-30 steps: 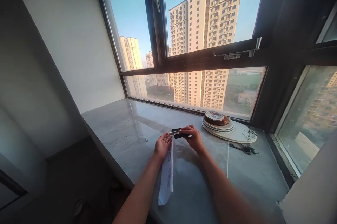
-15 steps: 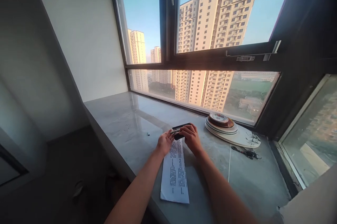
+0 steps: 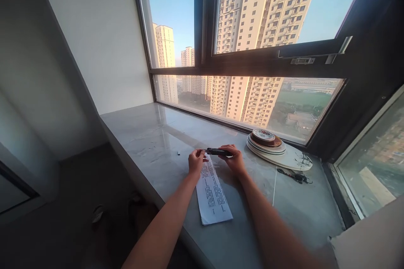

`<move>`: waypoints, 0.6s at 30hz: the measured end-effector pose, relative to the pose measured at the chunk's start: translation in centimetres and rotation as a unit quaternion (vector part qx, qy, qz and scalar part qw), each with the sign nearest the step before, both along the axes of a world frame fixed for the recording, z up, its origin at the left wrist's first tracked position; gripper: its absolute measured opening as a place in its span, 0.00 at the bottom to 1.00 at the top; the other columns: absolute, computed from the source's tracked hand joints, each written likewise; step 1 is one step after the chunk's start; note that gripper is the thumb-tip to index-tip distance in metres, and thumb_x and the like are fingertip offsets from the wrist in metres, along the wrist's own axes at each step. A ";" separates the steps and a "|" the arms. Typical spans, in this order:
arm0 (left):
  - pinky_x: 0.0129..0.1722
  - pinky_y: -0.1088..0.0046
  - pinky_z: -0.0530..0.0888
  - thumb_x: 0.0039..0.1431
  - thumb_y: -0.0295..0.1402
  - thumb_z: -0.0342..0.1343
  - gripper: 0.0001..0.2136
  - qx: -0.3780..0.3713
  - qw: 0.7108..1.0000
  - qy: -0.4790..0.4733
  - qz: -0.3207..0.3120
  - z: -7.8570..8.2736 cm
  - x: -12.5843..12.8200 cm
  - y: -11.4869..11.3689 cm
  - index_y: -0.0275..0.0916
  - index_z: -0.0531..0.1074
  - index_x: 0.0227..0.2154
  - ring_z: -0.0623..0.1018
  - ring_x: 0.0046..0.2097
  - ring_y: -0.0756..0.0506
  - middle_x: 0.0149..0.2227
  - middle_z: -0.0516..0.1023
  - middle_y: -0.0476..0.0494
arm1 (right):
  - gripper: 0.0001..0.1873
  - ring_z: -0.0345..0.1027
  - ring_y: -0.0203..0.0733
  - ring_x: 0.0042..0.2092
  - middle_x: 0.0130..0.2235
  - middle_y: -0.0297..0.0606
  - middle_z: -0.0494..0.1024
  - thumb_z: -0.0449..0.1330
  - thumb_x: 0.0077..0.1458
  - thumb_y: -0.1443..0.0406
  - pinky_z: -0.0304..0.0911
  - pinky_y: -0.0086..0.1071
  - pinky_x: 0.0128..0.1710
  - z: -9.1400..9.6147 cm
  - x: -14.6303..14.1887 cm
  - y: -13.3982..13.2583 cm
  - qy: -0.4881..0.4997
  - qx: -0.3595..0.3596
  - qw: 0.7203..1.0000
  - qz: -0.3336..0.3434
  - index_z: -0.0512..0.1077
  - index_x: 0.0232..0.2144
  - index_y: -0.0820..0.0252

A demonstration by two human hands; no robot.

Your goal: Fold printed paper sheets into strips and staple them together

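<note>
A small black stapler (image 3: 217, 151) is held level above the grey marble sill (image 3: 151, 142). My right hand (image 3: 234, 158) is closed around its right end. My left hand (image 3: 195, 161) pinches at its left tip, right at the far end of a long folded printed paper (image 3: 213, 191). The paper lies flat on the sill between my forearms, its near end close to the sill's front edge.
A stack of plates (image 3: 268, 143) sits on a white oval platter (image 3: 292, 160) at the right by the window. A dark cord or glasses-like item (image 3: 295, 175) lies beside it. A tiny staple-like bit (image 3: 179, 153) rests on the sill. Floor drops off at left.
The paper, which stood on edge by my left hand, now lies flat. My left hand closed onto the stapler's tip, and the stapler turned level.
</note>
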State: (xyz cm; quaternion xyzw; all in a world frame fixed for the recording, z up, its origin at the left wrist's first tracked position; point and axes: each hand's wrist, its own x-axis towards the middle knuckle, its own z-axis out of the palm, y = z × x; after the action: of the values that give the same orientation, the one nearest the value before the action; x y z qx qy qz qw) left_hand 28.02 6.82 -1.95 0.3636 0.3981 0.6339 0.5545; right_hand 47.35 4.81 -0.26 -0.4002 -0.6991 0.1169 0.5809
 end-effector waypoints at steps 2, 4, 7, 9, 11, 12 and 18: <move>0.34 0.72 0.81 0.58 0.32 0.67 0.07 -0.007 1.000 -0.003 0.000 0.0 0.0 0.0 0.35 0.78 0.34 0.80 0.28 0.48 0.27 0.76 0.47 | 0.13 0.71 0.50 0.46 0.41 0.39 0.83 0.71 0.50 0.63 0.67 0.45 0.48 -0.1 0.6 0.2 0.021 -0.017 1.000 0.005 0.82 0.40 0.51; 0.37 0.71 0.82 0.61 0.32 0.65 0.05 -0.014 1.000 -0.021 -0.010 0.0 0.1 0.2 0.35 0.76 0.35 0.81 0.30 0.48 0.29 0.77 0.45 | 0.13 0.71 0.50 0.45 0.41 0.38 0.83 0.71 0.49 0.64 0.67 0.44 0.48 -0.3 0.9 0.4 0.025 -0.020 0.999 0.002 0.82 0.40 0.51; 0.45 0.66 0.82 0.67 0.32 0.59 0.06 -0.034 0.996 -0.073 -0.026 0.1 0.4 0.4 0.35 0.74 0.36 0.83 0.37 0.46 0.36 0.80 0.41 | 0.09 0.69 0.50 0.45 0.40 0.37 0.83 0.67 0.52 0.68 0.66 0.44 0.48 -0.5 0.7 0.6 -0.010 0.020 0.999 -0.045 0.82 0.37 0.51; 0.50 0.64 0.81 0.70 0.32 0.53 0.08 -0.056 0.992 -0.112 -0.035 0.2 0.5 0.6 0.35 0.72 0.36 0.84 0.40 0.45 0.37 0.80 0.38 | 0.12 0.68 0.50 0.45 0.39 0.36 0.83 0.62 0.55 0.73 0.63 0.47 0.52 -0.5 0.1 0.7 -0.062 0.064 0.992 -0.092 0.81 0.33 0.50; 0.52 0.63 0.80 0.71 0.30 0.52 0.07 -0.076 0.986 -0.144 -0.044 0.2 0.5 0.8 0.34 0.71 0.36 0.85 0.42 0.43 0.38 0.80 0.36 | 0.16 0.67 0.49 0.46 0.39 0.36 0.83 0.58 0.57 0.77 0.58 0.50 0.58 -0.4 -0.5 0.5 -0.124 0.101 0.979 -0.124 0.79 0.31 0.50; 0.52 0.63 0.80 0.70 0.29 0.52 0.06 -0.083 0.983 -0.156 -0.047 0.2 0.5 0.8 0.34 0.71 0.37 0.85 0.43 0.42 0.38 0.81 0.35 | 0.17 0.67 0.49 0.47 0.40 0.35 0.83 0.57 0.58 0.78 0.54 0.51 0.61 -0.3 -0.8 0.4 -0.156 0.114 0.972 -0.132 0.79 0.32 0.50; 0.52 0.64 0.80 0.68 0.26 0.53 0.05 -0.096 0.974 -0.198 -0.059 0.3 0.3 0.9 0.32 0.73 0.40 0.85 0.43 0.42 0.38 0.82 0.33 | 0.20 0.66 0.50 0.51 0.45 0.36 0.81 0.55 0.56 0.80 0.45 0.54 0.68 0.3 -1.6 -0.6 -0.256 0.146 0.945 -0.143 0.77 0.36 0.50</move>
State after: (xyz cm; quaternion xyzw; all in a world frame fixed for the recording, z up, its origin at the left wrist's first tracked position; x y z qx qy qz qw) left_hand 28.36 7.69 -1.62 0.1990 0.3175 0.6185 0.6907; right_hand 45.80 4.19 0.09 -0.4235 -0.7691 -0.1771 0.4446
